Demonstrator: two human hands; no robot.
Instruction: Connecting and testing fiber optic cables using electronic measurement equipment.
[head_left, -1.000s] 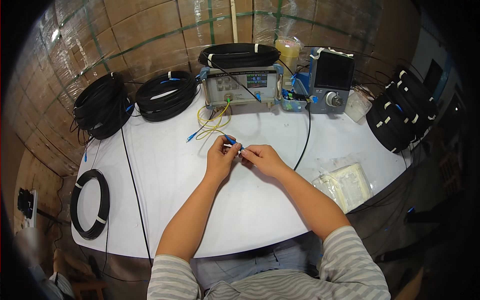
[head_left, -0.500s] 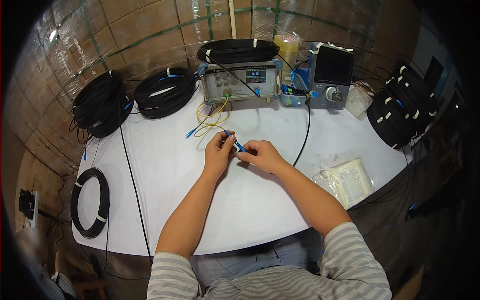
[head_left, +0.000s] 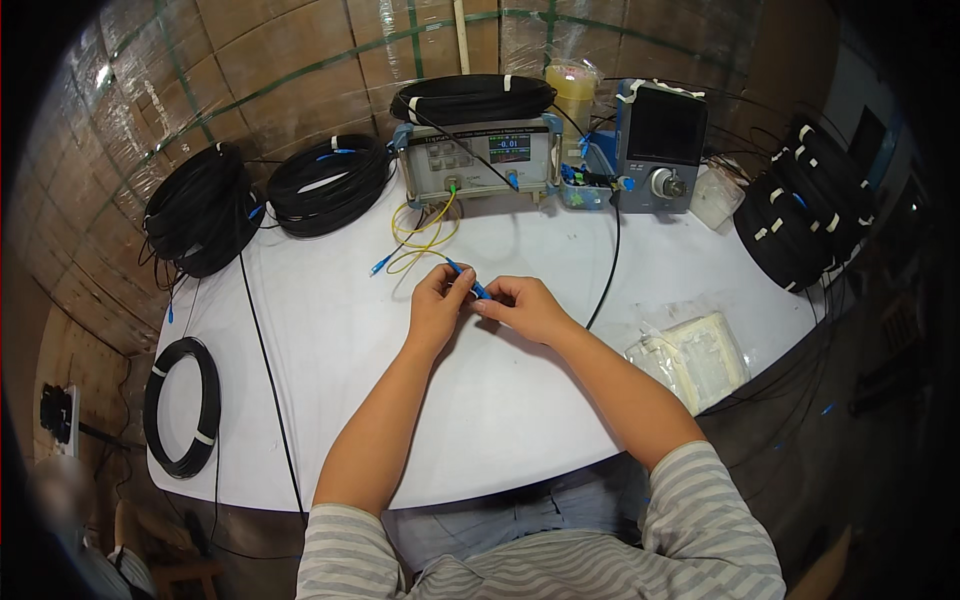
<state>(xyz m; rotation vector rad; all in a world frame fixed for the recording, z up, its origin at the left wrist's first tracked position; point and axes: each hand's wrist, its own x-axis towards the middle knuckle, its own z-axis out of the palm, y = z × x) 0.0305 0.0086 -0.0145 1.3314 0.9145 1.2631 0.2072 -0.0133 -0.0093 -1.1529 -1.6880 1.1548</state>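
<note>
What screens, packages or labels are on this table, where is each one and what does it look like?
Small display: on the grey bench instrument at the table's back, rectangular, dark with lit digits.
Dark screen: on the upright grey and blue device to the instrument's right, large, rectangular, blank.
Clear plastic bag: near the table's right edge, flat, holding pale square contents.

near centre: bare white table (head_left: 480, 420) between the forearms, free to pass.
far edge: grey test meter (head_left: 478, 160) and handheld tester (head_left: 658, 145) block.
far left: black cable coils (head_left: 260, 195), yellow fibre (head_left: 420, 235) trailing.
right: plastic bags (head_left: 690, 360), black lead (head_left: 610, 260) crossing.
</note>
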